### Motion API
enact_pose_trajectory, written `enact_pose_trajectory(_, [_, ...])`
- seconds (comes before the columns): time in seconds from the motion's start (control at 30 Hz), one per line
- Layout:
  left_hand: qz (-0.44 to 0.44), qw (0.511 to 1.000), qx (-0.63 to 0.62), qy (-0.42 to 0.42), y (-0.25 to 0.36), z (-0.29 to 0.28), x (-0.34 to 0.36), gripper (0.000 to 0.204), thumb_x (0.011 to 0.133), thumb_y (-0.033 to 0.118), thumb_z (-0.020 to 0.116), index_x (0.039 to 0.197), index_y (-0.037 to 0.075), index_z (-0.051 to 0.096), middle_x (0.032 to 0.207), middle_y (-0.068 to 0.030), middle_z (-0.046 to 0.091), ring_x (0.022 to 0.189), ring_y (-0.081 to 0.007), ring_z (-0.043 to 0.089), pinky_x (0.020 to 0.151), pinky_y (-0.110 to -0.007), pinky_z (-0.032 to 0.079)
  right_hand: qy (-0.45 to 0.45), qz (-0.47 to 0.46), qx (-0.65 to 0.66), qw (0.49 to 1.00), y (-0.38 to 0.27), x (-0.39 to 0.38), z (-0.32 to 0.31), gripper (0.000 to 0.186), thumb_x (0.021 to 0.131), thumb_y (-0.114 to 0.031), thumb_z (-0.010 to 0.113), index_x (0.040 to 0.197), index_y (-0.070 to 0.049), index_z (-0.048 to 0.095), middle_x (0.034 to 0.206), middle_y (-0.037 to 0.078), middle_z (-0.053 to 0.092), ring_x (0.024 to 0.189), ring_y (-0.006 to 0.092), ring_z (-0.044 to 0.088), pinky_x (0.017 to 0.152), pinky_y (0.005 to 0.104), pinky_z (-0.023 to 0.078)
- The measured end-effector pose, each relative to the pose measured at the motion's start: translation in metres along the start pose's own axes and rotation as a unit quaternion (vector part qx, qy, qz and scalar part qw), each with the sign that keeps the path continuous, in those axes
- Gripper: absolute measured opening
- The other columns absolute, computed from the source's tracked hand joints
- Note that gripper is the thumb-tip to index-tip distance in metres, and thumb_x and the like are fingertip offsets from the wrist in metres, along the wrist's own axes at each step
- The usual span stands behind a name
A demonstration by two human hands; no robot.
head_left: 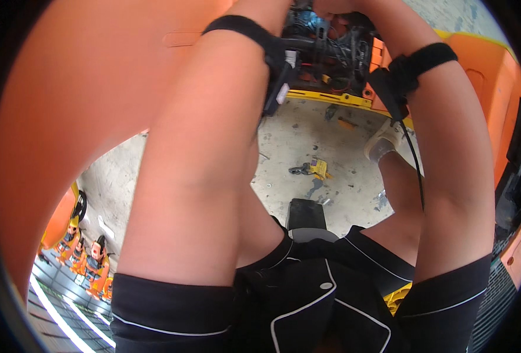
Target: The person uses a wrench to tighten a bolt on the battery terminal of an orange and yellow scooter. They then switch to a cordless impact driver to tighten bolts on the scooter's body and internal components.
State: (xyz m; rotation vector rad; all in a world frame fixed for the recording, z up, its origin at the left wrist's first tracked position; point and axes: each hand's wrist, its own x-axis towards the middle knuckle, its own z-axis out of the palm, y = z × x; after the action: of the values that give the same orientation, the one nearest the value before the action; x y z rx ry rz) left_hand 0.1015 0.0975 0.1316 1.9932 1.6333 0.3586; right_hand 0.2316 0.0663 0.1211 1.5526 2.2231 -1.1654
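My left forearm [207, 135] reaches up past the top edge, so the left hand is out of view. Of my right hand [338, 6], only a sliver shows at the top edge, over an open bay packed with black wires [346, 50]; its fingers are mostly cut off, and what they touch cannot be made out. A yellow metal rail [322, 98] borders the bay on the near side, and an orange block [379, 59] stands at its right. Black straps with small devices [393, 88] are round both forearms; a thin cable runs from the right one.
A large orange panel [96, 76] rises close on the left; another orange body panel [478, 70] stands at right. On the stained floor lie a yellow tag with a black piece [317, 169] and small bits. My shoe [385, 140] is beside the rail. Several orange machines [96, 253] stand farther left.
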Motion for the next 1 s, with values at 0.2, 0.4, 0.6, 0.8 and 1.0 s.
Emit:
enact_pose_trajectory(0.2, [-0.02,1.0,-0.006,0.022,0.006,-0.006,-0.007,0.059,0.094,0.041,0.046,0.106,-0.01,0.072,0.114,-0.0373,0.066,0.117,-0.0471,0.064,0.104,-0.05,0.048,-0.048,0.113,0.042,0.992,-0.046,-0.044,-0.025,0.031,0.075,-0.014,0.069,0.104,-0.005,0.077,0.092,0.018,0.077,0.078,0.0281,0.074,0.071,0.0438,0.059])
enact_pose_trajectory(0.4, [-0.022,0.999,-0.018,0.046,0.009,-0.004,-0.017,0.056,0.093,0.039,0.047,0.103,-0.01,0.073,0.113,-0.0371,0.066,0.116,-0.0474,0.064,0.103,-0.05,0.049,0.017,0.055,-0.062,0.996,-0.023,-0.023,-0.009,0.03,0.077,-0.016,0.069,0.103,-0.005,0.078,0.088,0.018,0.077,0.073,0.0273,0.075,0.067,0.0429,0.06])
enact_pose_trajectory(0.6, [0.0,0.999,-0.004,0.045,0.007,-0.002,-0.015,0.055,0.092,0.038,0.046,0.102,-0.009,0.073,0.112,-0.0363,0.067,0.116,-0.047,0.064,0.102,-0.05,0.05,-0.003,0.129,-0.023,0.991,-0.042,-0.038,-0.014,0.028,0.077,-0.013,0.067,0.101,-0.005,0.079,0.086,0.017,0.077,0.071,0.0276,0.075,0.065,0.0433,0.06])
enact_pose_trajectory(0.8, [-0.024,0.998,-0.009,0.049,0.011,-0.003,-0.013,0.055,0.092,0.038,0.046,0.102,-0.009,0.073,0.113,-0.0361,0.067,0.115,-0.0471,0.065,0.102,-0.05,0.049,0.001,0.063,-0.017,0.998,-0.023,-0.025,-0.008,0.027,0.077,-0.01,0.064,0.1,-0.005,0.078,0.09,0.018,0.077,0.076,0.0287,0.075,0.068,0.0431,0.06])
enact_pose_trajectory(1.0, [-0.034,0.998,-0.006,0.05,0.008,-0.004,-0.011,0.057,0.09,0.039,0.047,0.103,-0.01,0.073,0.112,-0.0372,0.066,0.115,-0.0475,0.065,0.102,-0.05,0.05,0.012,0.049,-0.026,0.998,-0.029,-0.027,-0.013,0.027,0.078,-0.008,0.064,0.1,-0.002,0.078,0.089,0.021,0.076,0.074,0.0307,0.075,0.064,0.0435,0.06])
